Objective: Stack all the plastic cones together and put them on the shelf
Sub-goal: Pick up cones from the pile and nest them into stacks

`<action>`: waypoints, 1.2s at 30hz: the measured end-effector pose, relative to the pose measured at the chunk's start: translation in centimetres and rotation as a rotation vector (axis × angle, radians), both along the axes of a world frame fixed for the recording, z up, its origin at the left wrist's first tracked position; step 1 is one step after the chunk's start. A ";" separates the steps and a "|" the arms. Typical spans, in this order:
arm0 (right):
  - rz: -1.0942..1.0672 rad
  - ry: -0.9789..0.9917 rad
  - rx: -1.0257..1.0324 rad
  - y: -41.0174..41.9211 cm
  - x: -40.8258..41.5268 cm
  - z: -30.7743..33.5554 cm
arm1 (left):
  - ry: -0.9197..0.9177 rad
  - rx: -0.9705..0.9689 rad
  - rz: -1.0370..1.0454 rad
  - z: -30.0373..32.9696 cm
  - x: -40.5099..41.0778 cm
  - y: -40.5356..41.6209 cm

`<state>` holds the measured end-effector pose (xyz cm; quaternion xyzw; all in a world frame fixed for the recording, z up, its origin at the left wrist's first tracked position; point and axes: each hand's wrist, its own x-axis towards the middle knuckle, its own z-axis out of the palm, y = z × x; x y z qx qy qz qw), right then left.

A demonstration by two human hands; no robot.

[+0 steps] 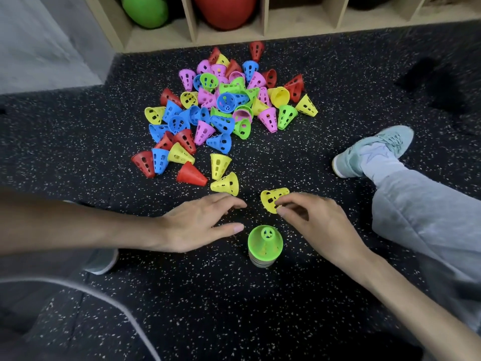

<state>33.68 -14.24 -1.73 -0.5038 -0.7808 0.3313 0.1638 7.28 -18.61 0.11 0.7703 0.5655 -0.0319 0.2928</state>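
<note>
Floor (299,295): black rubber matting with pale speckles, runs up to a light wood shelf (192,37) at the top of frame. Grey wall (46,40) at top left. The shelf's bottom row is split into cubbies; one holds a green ball (145,10), the next a red ball (225,10), the others look dark, contents unclear.

Person sits on the floor, grey trouser leg (421,212) and pale sneaker (374,149) out to the right.

Cones: loose pile (223,100) on the floor just in front of the shelf, mixed red, blue, yellow, green, pink, most lying on their sides and overlapping. Too tangled for an exact count; several dozen. Five colours. At the near edge, a red cone (191,174) and two yellow cones (222,175) lie slightly apart from the heap.

Stack (265,244): one, upright on the floor near the person, green cone on top, narrow end up. Layers below are visible as rims only, count unreadable.

Right hand (317,222): thumb and forefinger pinched on the rim of a single yellow cone (272,200), tilted on its side, just beyond the stack. Other fingers curled.

Left hand (200,222): palm down, fingers spread flat and loose, nothing in it, low over the floor just left of the stack. Contact with the floor not clear.
</note>
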 end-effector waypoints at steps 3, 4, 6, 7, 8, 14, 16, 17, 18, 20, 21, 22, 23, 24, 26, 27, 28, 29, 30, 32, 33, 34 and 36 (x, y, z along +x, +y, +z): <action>0.121 -0.109 0.056 0.9 -1.1 0.7 | 0.160 0.036 -0.059 0.5 -0.5 1.3; 0.166 -0.150 0.080 1.4 -1.6 0.9 | 0.191 0.062 -0.059 0.5 -0.7 2.0; 0.247 -0.214 0.120 2.7 -2.6 1.5 | 0.229 0.129 -0.043 -0.3 -1.0 3.4; 0.284 -0.249 0.138 3.3 -3.0 1.8 | 0.240 0.162 -0.027 -0.9 -1.2 4.1; 0.323 -0.299 0.163 4.0 -3.5 1.8 | 0.242 0.191 -0.002 -1.8 -1.4 4.7; 0.452 -0.579 0.235 7.3 -5.8 -0.8 | 0.211 0.275 0.187 -7.7 -2.0 5.4; 0.425 -0.595 0.151 8.2 -6.0 -2.8 | 0.195 0.245 0.258 -9.8 -2.3 4.7; 0.397 -0.580 0.090 8.5 -6.0 -3.8 | 0.182 0.214 0.295 -10.9 -2.4 4.3; 0.362 -0.553 0.020 8.8 -5.9 -4.8 | 0.166 0.179 0.327 -11.9 -2.5 3.8; 0.283 -0.480 -0.112 9.3 -5.6 -6.7 | 0.135 0.139 0.362 -13.5 -2.6 3.2; 0.244 -0.445 -0.165 9.5 -5.5 -7.5 | 0.116 0.138 0.371 -14.2 -2.6 3.0; 0.206 -0.420 -0.200 9.6 -5.4 -8.1 | 0.092 0.144 0.382 -14.7 -2.6 3.0; 0.173 -0.406 -0.219 9.7 -5.3 -8.6 | 0.063 0.159 0.396 -15.2 -2.5 3.1; 0.146 -0.400 -0.228 9.7 -5.1 -9.1 | 0.031 0.179 0.411 -15.6 -2.4 3.4; 0.115 -0.392 -0.237 9.7 -4.6 -9.8 | -0.028 0.213 0.434 -15.9 -2.2 4.4; 0.109 -0.389 -0.241 9.6 -4.4 -10.0 | -0.049 0.221 0.434 -16.0 -2.1 5.0; 0.107 -0.388 -0.242 9.5 -4.2 -10.1 | -0.064 0.223 0.428 -16.0 -2.0 5.7; 0.110 -0.382 -0.235 9.5 -4.1 -10.2 | -0.069 0.222 0.418 -16.0 -2.0 6.3; 0.113 -0.390 -0.224 9.4 -4.1 -10.2 | -0.069 0.216 0.409 -16.1 -2.0 6.9; 0.114 -0.411 -0.192 9.5 -4.0 -10.1 | -0.068 0.200 0.399 -16.3 -2.0 7.8; 0.113 -0.423 -0.173 9.6 -4.0 -10.0 | -0.070 0.192 0.395 -16.4 -1.9 8.1; 0.123 -0.439 -0.153 9.6 -3.9 -10.0 | -0.074 0.183 0.393 -16.5 -1.9 8.3; 0.171 -0.488 -0.098 9.6 -3.5 -10.0 | -0.080 0.180 0.402 -16.8 -1.7 8.6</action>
